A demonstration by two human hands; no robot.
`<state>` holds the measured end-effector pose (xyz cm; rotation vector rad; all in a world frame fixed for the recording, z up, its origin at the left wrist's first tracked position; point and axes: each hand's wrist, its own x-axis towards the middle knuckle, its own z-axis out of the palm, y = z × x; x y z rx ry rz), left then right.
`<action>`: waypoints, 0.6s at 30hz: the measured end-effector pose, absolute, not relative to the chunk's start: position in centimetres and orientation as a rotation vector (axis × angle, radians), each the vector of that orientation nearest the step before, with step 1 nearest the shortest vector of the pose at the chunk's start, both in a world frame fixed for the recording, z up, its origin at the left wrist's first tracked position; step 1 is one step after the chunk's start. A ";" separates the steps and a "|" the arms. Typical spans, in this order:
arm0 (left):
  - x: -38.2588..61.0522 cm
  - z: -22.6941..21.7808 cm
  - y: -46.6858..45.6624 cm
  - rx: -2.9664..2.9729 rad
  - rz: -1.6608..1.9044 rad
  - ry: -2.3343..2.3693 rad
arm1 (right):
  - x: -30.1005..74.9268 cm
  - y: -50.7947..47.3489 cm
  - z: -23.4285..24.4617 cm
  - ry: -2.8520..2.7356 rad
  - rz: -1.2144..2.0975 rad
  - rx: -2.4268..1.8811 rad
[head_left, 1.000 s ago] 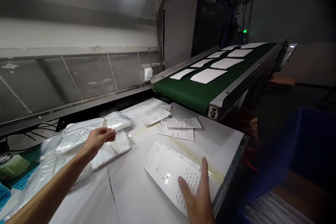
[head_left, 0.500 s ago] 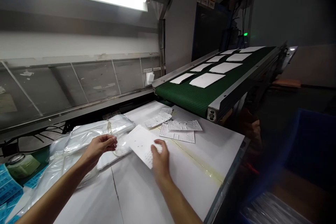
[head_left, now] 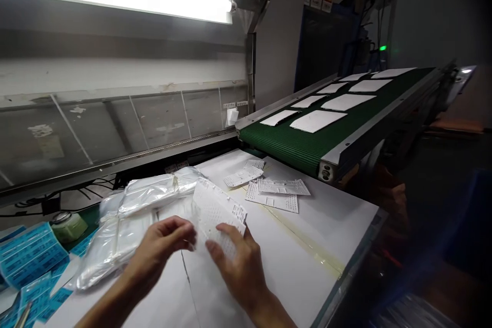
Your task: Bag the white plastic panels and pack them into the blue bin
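Over on the white table (head_left: 307, 251), I've got the perforated white sheet (head_left: 213, 212) tilted up, my right hand (head_left: 238, 271) closed on its lower edge, while my left hand (head_left: 161, 251) curls right beside it, can't tell if gripping, clear plastic bags (head_left: 154, 195) just behind
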<state>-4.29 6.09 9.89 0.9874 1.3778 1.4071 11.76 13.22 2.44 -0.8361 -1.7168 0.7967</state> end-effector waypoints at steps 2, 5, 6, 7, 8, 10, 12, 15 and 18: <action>-1.6 8.1 6.6 0.982 1.356 1.263 | 13.2 12.1 2.5 -1.821 0.663 -0.775; 0.3 6.4 6.7 0.968 1.333 1.186 | 14.9 11.6 1.7 -1.879 0.628 -0.765; 0.5 6.2 6.5 0.937 1.332 1.178 | 15.4 11.6 1.3 -1.882 0.615 -0.785; 0.7 6.0 6.3 0.893 1.329 1.164 | 15.8 11.8 0.9 -1.884 0.585 -0.810; 0.7 5.9 6.1 0.845 1.314 1.132 | 16.1 12.1 0.7 -1.895 0.536 -0.832; 0.8 5.9 5.6 0.769 1.266 1.020 | 16.5 12.7 0.6 -1.961 0.433 -0.854; 0.8 6.0 5.4 0.773 1.225 0.938 | 16.8 13.3 1.1 -2.029 0.410 -0.854; 0.4 5.5 5.8 0.942 1.224 1.136 | 18.3 13.9 2.4 -1.937 0.648 -0.928; 0.0 4.1 6.8 1.070 1.261 1.491 | 21.8 13.2 2.8 -1.530 0.927 -1.121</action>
